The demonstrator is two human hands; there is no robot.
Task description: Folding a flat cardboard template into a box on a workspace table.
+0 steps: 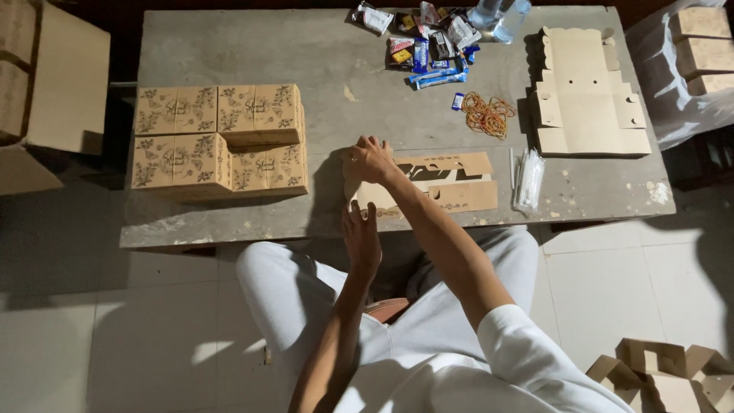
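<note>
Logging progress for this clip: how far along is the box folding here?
Done: folded printed boxes stacked at the table's left. In hand: the right hand and left hand press a half-folded box. Left: a pile of flat blanks at the right.

Short white sleeve, pale trousers — bare forearms, no rings or watch visible.

A flat, unfolded kraft cardboard box blank (451, 183) (printed with dark patterns, cut-outs along its flaps) lies at the bench's near edge
</note>
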